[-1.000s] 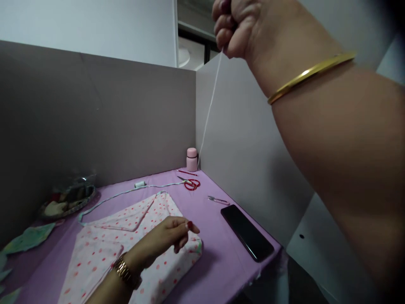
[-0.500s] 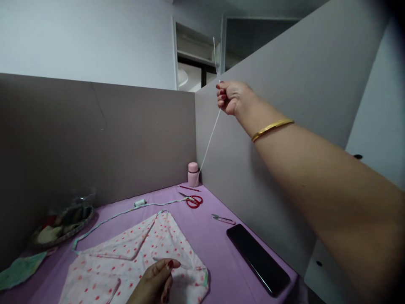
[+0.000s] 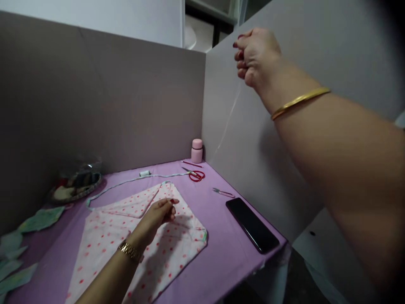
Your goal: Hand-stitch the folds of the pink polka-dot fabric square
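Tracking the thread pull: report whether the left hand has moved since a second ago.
Yes. The left hand has shifted left, away from the black phone, going from the spotted fabric's right corner toward its far tip.

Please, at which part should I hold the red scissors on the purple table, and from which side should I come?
Probably by the red handle loops of the scissors. They lie flat near the pink bottle, with the loops toward the near side and the blades pointing left and away. Come from above on the loop side, away from the tips.
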Tool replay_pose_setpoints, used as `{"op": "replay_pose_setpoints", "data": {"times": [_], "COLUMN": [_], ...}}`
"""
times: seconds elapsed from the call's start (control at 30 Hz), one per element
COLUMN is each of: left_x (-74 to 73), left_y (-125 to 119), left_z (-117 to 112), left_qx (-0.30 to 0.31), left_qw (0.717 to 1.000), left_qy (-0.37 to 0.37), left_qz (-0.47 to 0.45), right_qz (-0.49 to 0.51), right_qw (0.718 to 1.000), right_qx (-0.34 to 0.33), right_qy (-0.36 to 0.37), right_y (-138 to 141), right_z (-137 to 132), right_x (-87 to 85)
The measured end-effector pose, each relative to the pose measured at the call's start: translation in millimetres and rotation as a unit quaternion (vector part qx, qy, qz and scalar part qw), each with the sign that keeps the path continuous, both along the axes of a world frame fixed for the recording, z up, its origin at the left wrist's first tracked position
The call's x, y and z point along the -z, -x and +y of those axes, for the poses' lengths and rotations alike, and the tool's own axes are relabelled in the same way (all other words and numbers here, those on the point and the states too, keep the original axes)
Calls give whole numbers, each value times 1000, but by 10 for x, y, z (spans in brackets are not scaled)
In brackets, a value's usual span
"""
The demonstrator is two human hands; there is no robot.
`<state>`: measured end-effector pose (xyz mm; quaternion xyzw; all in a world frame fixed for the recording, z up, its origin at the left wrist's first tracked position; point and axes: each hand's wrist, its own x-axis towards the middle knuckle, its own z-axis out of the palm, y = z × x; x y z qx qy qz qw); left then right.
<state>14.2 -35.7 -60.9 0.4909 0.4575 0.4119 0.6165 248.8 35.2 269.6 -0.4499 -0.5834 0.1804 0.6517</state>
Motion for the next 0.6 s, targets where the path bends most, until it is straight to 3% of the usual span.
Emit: {"op": "replay_pose_setpoints", "data": {"times": [0.13,0.23,0.4,0.5,0.6], "left_x": [38,74,45,66,254], "left_y": [-77,-100,-36,3,-9], "left_z": [106,177,196,-81,-582], "left_qx": [-34,-54,-76,-108,-110], "left_qw": [998,991,958,920,877], "left_qy": [-31,-72,-123,-185,-267], "left_qz": [45,102,246,328,384], "right_qz": [-50,-109,-142,-183,-254], "right_qw": [992,983,984,980,967], "right_qx": [85,102,91,66,-4], "right_qy": [-76,-109,-57,-38,9], "right_y": [20,-18,-38,90,281], "right_z": [76,212,340,77,-477], "right_x": [253,463,869,1367,2146]}}
